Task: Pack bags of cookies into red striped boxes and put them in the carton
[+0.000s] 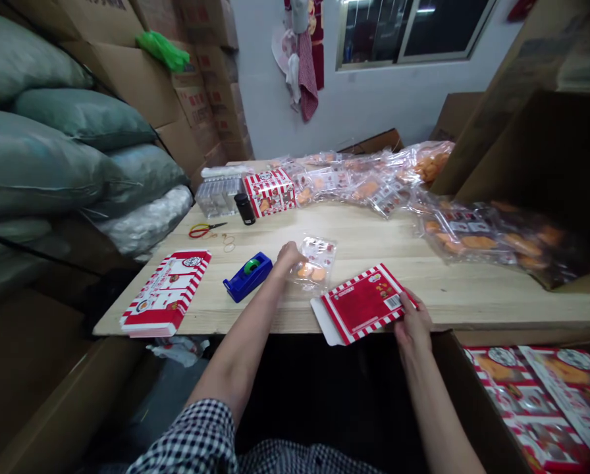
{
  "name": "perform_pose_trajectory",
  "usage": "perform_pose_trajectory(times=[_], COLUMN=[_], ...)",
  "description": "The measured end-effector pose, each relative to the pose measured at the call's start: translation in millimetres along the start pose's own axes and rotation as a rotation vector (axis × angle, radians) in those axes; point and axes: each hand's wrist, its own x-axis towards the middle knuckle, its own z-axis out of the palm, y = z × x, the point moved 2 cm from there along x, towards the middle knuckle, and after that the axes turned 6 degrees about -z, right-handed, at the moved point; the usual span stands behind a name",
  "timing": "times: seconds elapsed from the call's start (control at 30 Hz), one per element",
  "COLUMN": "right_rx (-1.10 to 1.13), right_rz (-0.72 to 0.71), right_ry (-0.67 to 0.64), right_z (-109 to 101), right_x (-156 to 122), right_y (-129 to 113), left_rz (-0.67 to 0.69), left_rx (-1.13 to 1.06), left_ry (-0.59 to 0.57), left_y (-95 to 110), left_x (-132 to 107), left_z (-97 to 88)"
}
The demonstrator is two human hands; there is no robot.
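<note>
My left hand (289, 255) is closed on the left edge of a clear plastic packet (317, 258) that lies on the table. Orange pieces and a printed sheet show through its film. With my right hand (413, 320) I grip the right end of a red-and-white striped carton (363, 303), its back with a barcode facing up. A white flap stands out at the carton's left end, over the table's front edge. Just left of my left hand sits a blue tape dispenser (249, 276) with a green core.
Flat striped cartons (169, 293) are stacked at the left, near scissors (206, 229). Behind stand a black jar (244, 209), a striped box (271, 192) and clear trays (220, 197). More packets (460, 230) lie right, beside a large cardboard box (546, 151). Filled cartons (546, 395) sit lower right.
</note>
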Motion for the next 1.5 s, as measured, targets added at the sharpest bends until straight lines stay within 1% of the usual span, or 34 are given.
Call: perform_pose_trajectory(times=[0.1,0.17,0.27,0.33,0.43,0.53,0.6,0.7,0.77,0.83,0.87,0.93,1.0,1.07,1.1,1.13,1.17,1.2,1.23,1.27,1.3,1.33,1.37,1.43,1.47,1.5], right_rx=[-0.004,-0.017,-0.047,-0.067,-0.082,-0.087,-0.095,-0.116,-0.136,-0.161,-0.176,-0.213,-0.259,-0.318,-0.353,-0.392,-0.43,-0.463,-0.504,-0.563,-0.646,-0.753,-0.878,-1.128,-1.221,-1.298], right_rz=[-0.042,-0.043,-0.022,-0.015,-0.034,-0.071,-0.091,-0.111,-0.129,-0.155,-0.169,-0.2,-0.235,-0.273,-0.29,-0.306,-0.321,-0.331,-0.347,-0.377,-0.42,-0.473,-0.527,-0.608,-0.622,-0.631], right_ry=[0.052,0.046,0.006,-0.011,-0.003,0.027,0.039,0.044,0.051,0.065,0.074,0.088,0.092,0.069,0.042,0.004,-0.039,-0.088,-0.141,-0.206,-0.286,-0.394,-0.544,-0.941,-1.152,-1.333], right_z=[5,4,0,-4,-6,-4,-1,1,0,-2,-3,-2,3,11,14,17,19,20,19,18,18,19,22,35,44,53], right_x=[6,6,3,2,4,5,5,2,1,1,2,2,-2,-11,-18,-26,-35,-44,-53,-60,-66,-71,-74,-77,-78,-77], right_y=[12,17,16,13,9,8,9,12,12,12,11,12,14,18,20,21,21,19,15,9,1,-7,-15,-26,-27,-26], left_rz=[0.083,0.191,0.354,0.404,0.413,0.42,0.421,0.386,0.369,0.379,0.39,0.422,0.46,0.486,0.484,0.454,0.397,0.326,0.269,0.211,0.152,0.088,0.036,-0.024,-0.057,-0.09], left_rx=[0.118,0.191,0.306,0.387,0.495,0.56,0.577,0.569,0.536,0.484,0.453,0.378,0.283,0.145,-0.07,-0.273,-0.439,-0.57,-0.679,-0.785,-0.866,-0.933,-0.99,-1.054,-1.063,-1.061], left_ry=[0.024,-0.007,-0.16,-0.247,-0.289,-0.294,-0.307,-0.347,-0.374,-0.389,-0.388,-0.365,-0.314,-0.243,-0.213,-0.179,-0.116,-0.041,0.041,0.132,0.193,0.236,0.279,0.317,0.325,0.331], left_y=[4,13,30,40,48,50,48,45,44,43,42,36,21,-2,-16,-32,-50,-68,-85,-101,-115,-128,-138,-151,-154,-156], left_x=[0,4,20,37,60,71,72,69,64,57,52,37,15,-14,-31,-49,-68,-87,-106,-124,-142,-158,-172,-196,-205,-212], left_z=[1.6,3.1,4.4,2.7,-2.5,-6.2,-6.9,-8.5,-13.7,-25.9,-35.5,-61.7,-94.0,-124.8,-137.6,-146.5,-151.3,-151.2,-146.7,-138.4,-126.4,-112.1,-97.0,-67.8,-55.0,-43.9])
